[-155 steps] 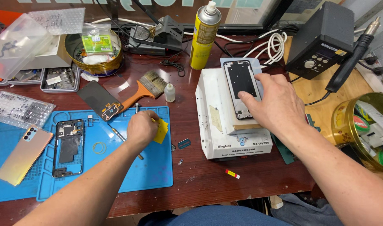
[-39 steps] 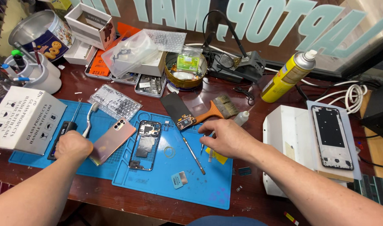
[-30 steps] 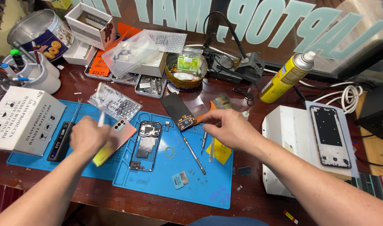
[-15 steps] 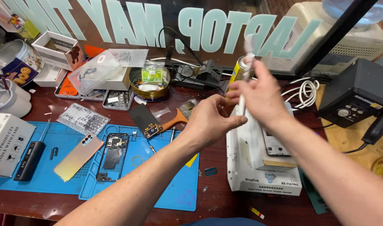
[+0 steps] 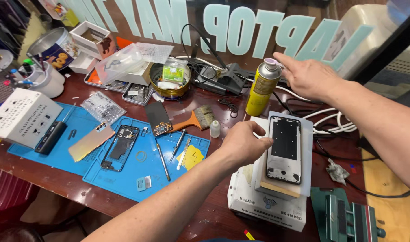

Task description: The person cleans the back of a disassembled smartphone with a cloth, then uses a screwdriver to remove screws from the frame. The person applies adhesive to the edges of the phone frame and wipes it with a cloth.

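My left hand was curled loosely, fingertips resting against the left edge of the phone frame; the grip pinched nothing. The frame lay flat on a white pad atop the white machine box at the counter's near right. My right hand was open, forefinger extended, hovering just beside the cap of the yellow spray can without clasping it. Open room lay to the left on the blue mat, where a screwdriver and tweezers lay apart; cables crowded the right edge of the pad. Half a second earlier both hands had met above the box; they had since separated, the left coming down to the frame.
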